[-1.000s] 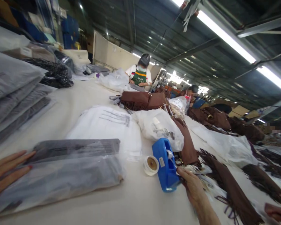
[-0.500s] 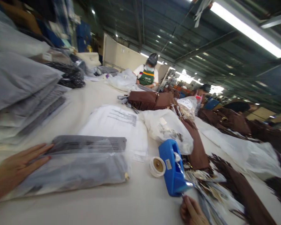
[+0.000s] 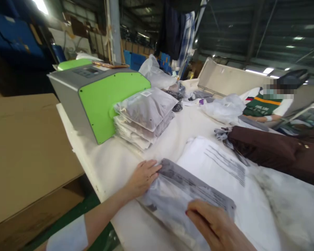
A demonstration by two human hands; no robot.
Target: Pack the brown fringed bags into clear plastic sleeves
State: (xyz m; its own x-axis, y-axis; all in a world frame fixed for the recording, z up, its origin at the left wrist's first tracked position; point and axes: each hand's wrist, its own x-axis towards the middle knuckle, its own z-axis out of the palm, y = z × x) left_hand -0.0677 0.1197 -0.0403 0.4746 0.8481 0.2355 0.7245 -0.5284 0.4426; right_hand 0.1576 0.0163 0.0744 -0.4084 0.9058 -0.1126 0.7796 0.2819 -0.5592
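Note:
A grey folded item in a clear plastic bag (image 3: 178,205) lies on the table in front of me, its dark grey strip along the far edge. My left hand (image 3: 143,176) rests flat on the left end of this bag, fingers stretched out. Over the bag's right part is my right hand (image 3: 217,225), with thumb and fingers pinched together. Whatever is between those fingertips is hidden or too thin to see. Just beyond the bag, white printed plastic bags (image 3: 199,150) lie in a flat pile.
A green and grey machine (image 3: 115,101) stands at the left table edge, beside a stack of bagged items (image 3: 149,111). Brown fabric bags (image 3: 267,146) and crumpled clear plastic (image 3: 290,198) lie to the right. A cardboard box (image 3: 28,146) is at left. Across the table, a person (image 3: 264,104) works.
My view has swung left, and the blue tape dispenser is out of sight. My right hand has moved from the dispenser's tape end to over the bagged item. My left hand stays on the bag.

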